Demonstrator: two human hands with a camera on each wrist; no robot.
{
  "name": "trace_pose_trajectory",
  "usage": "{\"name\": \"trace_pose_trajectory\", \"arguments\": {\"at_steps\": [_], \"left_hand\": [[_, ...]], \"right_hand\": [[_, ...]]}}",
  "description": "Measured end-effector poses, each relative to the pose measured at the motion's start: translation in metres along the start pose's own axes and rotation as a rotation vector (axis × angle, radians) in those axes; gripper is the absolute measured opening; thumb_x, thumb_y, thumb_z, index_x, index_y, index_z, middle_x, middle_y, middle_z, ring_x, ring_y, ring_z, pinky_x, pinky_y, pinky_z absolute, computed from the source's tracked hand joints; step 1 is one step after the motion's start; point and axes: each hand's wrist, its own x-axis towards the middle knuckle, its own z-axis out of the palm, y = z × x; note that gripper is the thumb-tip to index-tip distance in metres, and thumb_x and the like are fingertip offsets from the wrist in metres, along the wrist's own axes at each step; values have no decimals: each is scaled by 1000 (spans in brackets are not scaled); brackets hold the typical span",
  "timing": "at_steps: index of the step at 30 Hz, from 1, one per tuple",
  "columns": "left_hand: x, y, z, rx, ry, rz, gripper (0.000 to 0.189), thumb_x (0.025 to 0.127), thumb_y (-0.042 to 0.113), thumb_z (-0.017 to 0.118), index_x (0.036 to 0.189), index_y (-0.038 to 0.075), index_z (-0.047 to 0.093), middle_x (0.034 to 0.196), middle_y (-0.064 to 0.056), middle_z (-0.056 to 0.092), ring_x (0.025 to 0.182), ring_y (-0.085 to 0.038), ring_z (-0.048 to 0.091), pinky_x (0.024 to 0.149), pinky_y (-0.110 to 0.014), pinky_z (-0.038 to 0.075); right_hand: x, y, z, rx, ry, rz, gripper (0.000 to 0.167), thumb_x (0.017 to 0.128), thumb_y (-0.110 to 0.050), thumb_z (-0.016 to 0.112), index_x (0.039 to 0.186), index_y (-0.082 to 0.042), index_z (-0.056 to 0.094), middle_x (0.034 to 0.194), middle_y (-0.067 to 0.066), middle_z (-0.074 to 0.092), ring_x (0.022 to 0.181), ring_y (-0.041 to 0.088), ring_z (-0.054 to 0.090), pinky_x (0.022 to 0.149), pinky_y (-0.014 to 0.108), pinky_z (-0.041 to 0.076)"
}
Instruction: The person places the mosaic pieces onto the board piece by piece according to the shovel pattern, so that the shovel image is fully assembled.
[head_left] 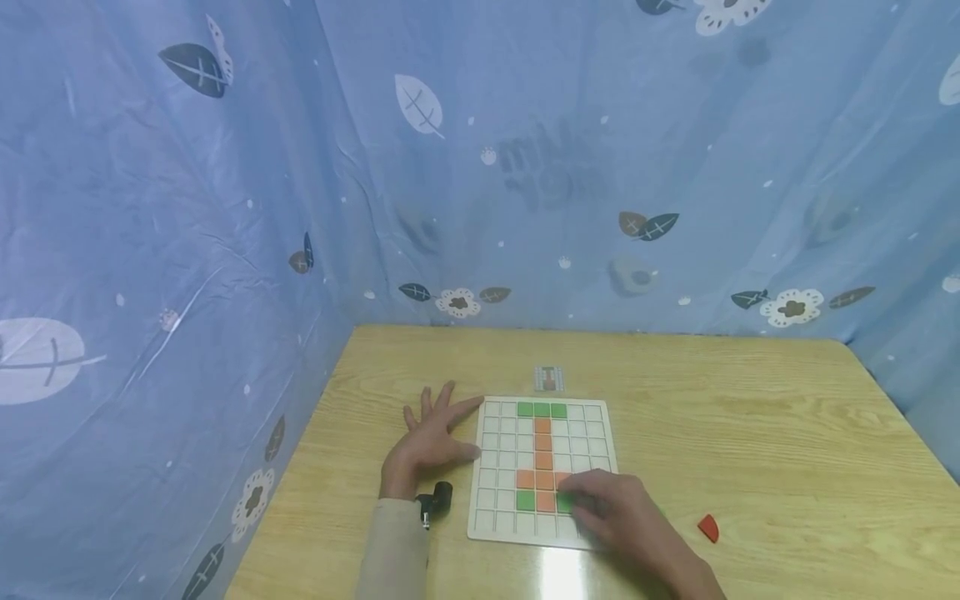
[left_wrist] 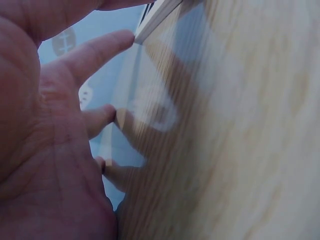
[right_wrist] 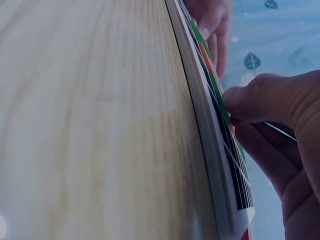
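A white grid board (head_left: 491, 525) lies on the table, with green and orange square tiles set in its cells. Green tiles (head_left: 542, 410) form a short row at the top, and orange tiles (head_left: 543, 442) run down the middle to a wider part below. My left hand (head_left: 431, 442) is spread beside the board, index finger and thumb touching its left edge. At the lower right of the pattern, my right hand (head_left: 611, 504) pinches a green tile (head_left: 564, 502) at its cell, partly covering it. Thumb and fingers meet at the green tile's edge (right_wrist: 224, 110) in the right wrist view.
A small pattern card (head_left: 549, 379) lies behind the board on the wooden table (head_left: 750, 433). To the right is a red wedge-shaped piece (head_left: 708, 527). A black wrist camera (head_left: 442, 497) sits at the left sleeve. Blue patterned curtain (head_left: 525, 208) hangs behind and to the left.
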Motion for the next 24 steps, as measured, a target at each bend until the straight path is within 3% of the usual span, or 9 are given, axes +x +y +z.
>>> {"name": "trace_pose_trajectory", "arguments": {"at_steps": [8,15,22,24], "left_hand": [[0,1,2,3,-9,-1,90,82,24,89,163,39,53,186,-12,4,167,-49,-22,123,-77,-27],[1,-2,0,8,-2,-2,90,82,24,88,163,38,53,186,-13,4,167,-50,-22,122,-79,-27],[2,-3,1,9,-11,-1,90,82,26,90,164,37,52,186,-14,3,166,-51,-23,121,-79,-27],[3,-2,1,7,-13,2,90,82,25,89,164,37,52,186,-14,2,166,-51,-23,121,-79,-27]], "right_hand": [[-1,2,-4,62,4,33,39,79,7,87,110,-16,83,107,-9,84,98,10,80,89,16,61],[0,10,-34,37,88,105,36,79,1,93,111,-15,85,106,-4,85,92,10,78,78,13,58],[-17,20,-67,96,100,256,33,85,-10,94,116,-15,84,113,0,85,108,4,78,97,9,55],[-22,23,-74,109,98,308,32,86,-13,94,117,-15,84,114,0,85,108,2,77,97,8,55]]}}
